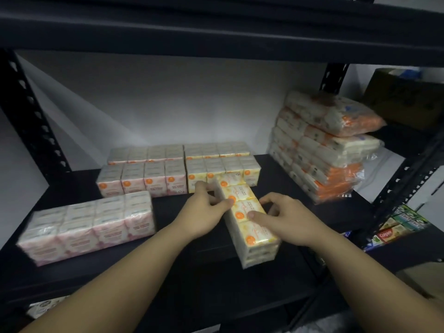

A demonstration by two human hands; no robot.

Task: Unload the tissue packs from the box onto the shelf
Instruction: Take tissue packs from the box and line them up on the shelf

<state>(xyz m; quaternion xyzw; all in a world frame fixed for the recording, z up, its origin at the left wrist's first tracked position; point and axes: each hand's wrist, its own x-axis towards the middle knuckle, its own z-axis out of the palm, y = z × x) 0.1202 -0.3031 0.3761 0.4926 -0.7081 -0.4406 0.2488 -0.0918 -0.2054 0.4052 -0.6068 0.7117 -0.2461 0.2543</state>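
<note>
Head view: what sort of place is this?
Probably a shop stockroom or storage area: black metal shelving, many wrapped tissue multipacks in rows and a stack, and both hands placing a yellow pack.

One head-worn camera is looking forward and down, close in, facing the black shelf (240, 284) from its front edge.

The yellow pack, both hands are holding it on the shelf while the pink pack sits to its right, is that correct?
Not quite. In the head view both hands, left and right, hold the yellow pack on the shelf, but the pink pack sits to its left.
</note>
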